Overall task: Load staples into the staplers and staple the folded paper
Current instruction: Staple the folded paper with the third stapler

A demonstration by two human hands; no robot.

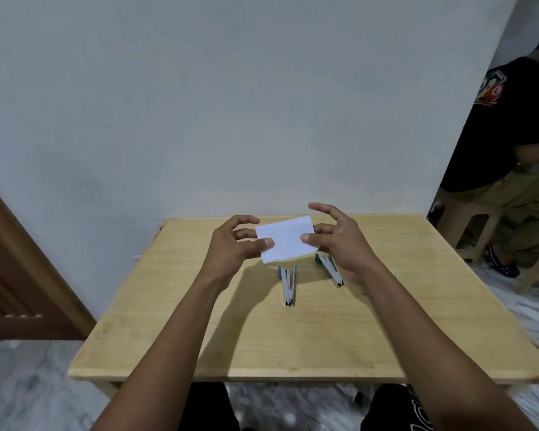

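- The folded paper (284,239), a small white rectangle, was up in the air over the far half of the worktop (175,321), held between both hands.
- The left hand (231,244) pinched the paper's left edge: thumb on the near face by the lower corner, the other fingers curled behind.
- The right hand (339,244) pinched the right edge, thumb pressed on the near face and a finger behind it, with the forefinger lifted clear and bent above the paper.
- The paper was tilted a little, its left end closer to the camera.
- The left stapler (288,285) lay on the worktop just below the paper, its two blue-tipped arms splayed apart at the far end and meeting at the near end.
- The right stapler (330,269) lay on the worktop to the right of the first, angled, its far end partly hidden under the right hand.
- The two staplers sat near each other but apart, and neither hand touched them.
- A small green thing (394,275) peeked out just right of the right wrist; what it was could not be told.
- A pale wall (231,104) stood behind the worktop and a brown door (16,275) at far left.
- Another person (511,135) in a black shirt sat on a stool (467,225) at far right.
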